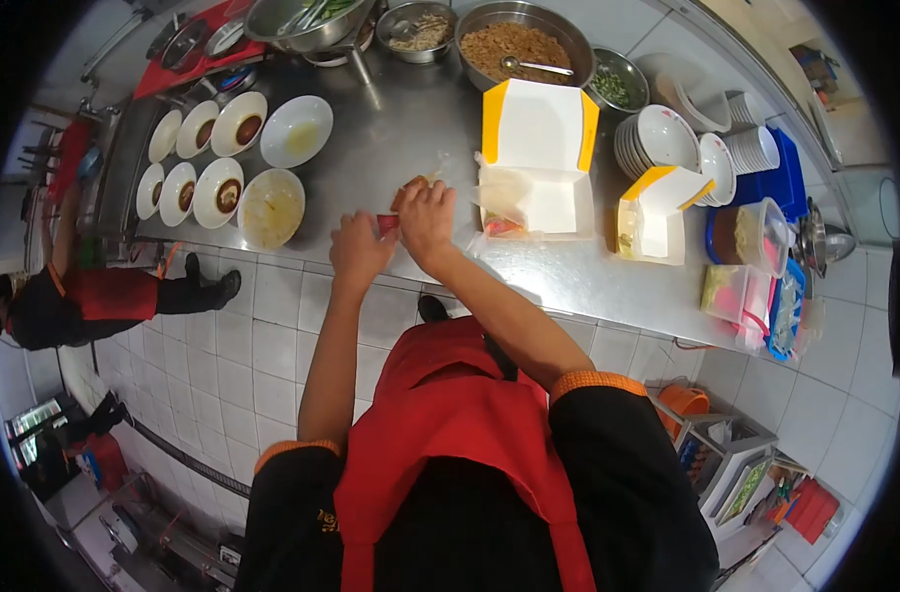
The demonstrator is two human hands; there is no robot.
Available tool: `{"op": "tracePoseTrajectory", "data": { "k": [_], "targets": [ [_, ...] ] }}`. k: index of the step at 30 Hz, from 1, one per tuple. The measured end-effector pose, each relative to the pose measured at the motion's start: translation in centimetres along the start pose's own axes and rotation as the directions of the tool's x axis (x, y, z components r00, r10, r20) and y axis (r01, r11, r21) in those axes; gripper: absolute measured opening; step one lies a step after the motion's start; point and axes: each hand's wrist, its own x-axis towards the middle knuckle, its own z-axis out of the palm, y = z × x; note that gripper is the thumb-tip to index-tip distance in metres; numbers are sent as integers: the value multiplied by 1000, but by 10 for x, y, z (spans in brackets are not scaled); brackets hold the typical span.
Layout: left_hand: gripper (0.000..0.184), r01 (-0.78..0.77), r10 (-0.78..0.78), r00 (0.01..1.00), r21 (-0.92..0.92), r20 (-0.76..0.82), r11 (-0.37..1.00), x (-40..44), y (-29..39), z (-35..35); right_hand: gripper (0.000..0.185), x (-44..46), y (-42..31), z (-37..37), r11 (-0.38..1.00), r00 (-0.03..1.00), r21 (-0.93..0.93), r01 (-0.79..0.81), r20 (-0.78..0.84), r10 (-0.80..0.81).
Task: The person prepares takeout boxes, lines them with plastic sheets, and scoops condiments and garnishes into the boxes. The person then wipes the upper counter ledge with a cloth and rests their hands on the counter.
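Note:
My left hand (361, 252) is closed near the steel counter's front edge, its fingertips at a small red piece (387, 224) whose kind I cannot make out. Right beside it, my right hand (427, 222) is closed around a small plastic bag (408, 191) with something brown in it; my fingers partly hide it. To the right stands an open yellow and white takeaway box (559, 202). A clear plastic bag (502, 202) with something orange-red at its bottom lies at that box's left side. A smaller open takeaway box (655, 232) stands farther right.
White bowls (300, 133), several with sauce or oil, stand at the left. Steel bowls of food, one with brown mince (514, 51) and a spoon, line the back. Stacked bowls (667, 136) and plastic tubs (761, 237) fill the right. A co-worker (85, 296) stands at far left.

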Motion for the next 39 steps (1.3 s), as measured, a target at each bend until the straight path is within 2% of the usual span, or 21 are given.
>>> {"op": "tracePoseTrajectory", "data": {
  "k": [2,4,6,7,9,10,12,13,15,17,19,21,23,24,26,30,32,33,35,38,39],
  "targets": [
    [34,10,-10,1000,24,4,1000,-19,-3,14,21,2,7,-10,986,976,108,129,159,-146],
    [33,-4,3,1000,44,11,999,-24,-7,24,21,-7,10,-14,987,978,83,139,145,-150],
    [23,-60,61,997,24,-37,998,-23,-16,32,15,-31,22,-24,932,990,335,137,-88,-114],
    [23,-96,96,995,11,-19,995,-26,-13,27,15,-45,36,-36,942,994,319,100,-77,-79],
    [20,-327,301,945,-286,-130,901,-30,-7,7,10,-74,66,-61,660,998,751,-23,-20,57],
    [20,-344,322,939,-290,-121,893,-36,2,-5,11,-88,86,-65,573,996,818,-53,-1,93],
    [18,-194,262,965,-579,35,792,-48,24,-23,12,-118,131,-76,410,974,904,-121,30,223],
    [18,-204,277,960,-574,42,793,-49,35,-20,13,-132,152,-84,267,946,941,-207,123,301],
    [19,-202,443,888,-759,125,619,-58,64,-10,15,-151,195,-81,306,896,907,-288,142,421],
    [22,-32,503,824,-866,260,500,-60,110,11,17,-162,232,-47,247,845,917,-314,151,513],
    [26,-12,582,734,-850,350,527,-54,163,26,18,-162,256,-30,257,794,915,-310,101,600],
    [24,-222,694,706,-884,145,411,-42,207,67,19,-162,269,-26,270,742,912,-307,52,668],
    [20,-415,744,665,-796,65,441,-34,246,71,18,-160,281,-26,314,661,842,-438,65,747],
    [20,-415,744,665,-795,66,442,-32,259,78,18,-160,285,-21,313,661,843,-438,66,747],
    [19,-548,811,584,-750,-25,371,-27,279,94,18,-162,290,-8,484,610,751,-448,-138,780],
    [20,-640,870,487,-647,75,414,-23,295,106,19,-164,290,-4,547,638,648,-530,-120,761],
    [23,-756,868,454,-429,198,494,-24,295,115,21,-162,288,-3,596,651,622,-507,-177,738],
    [23,-751,865,461,-430,200,500,-26,296,113,21,-163,288,-4,598,656,621,-506,-173,734],
    [25,-875,897,442,-205,26,438,-34,291,105,24,-164,287,-8,498,675,742,-449,-84,733],
    [27,-823,848,527,-276,-49,496,-39,275,77,28,-171,290,-15,329,661,825,-459,70,747],
    [26,-790,814,579,-286,-57,542,-39,264,61,28,-172,294,-18,334,670,828,-451,66,740]
  ]
}}
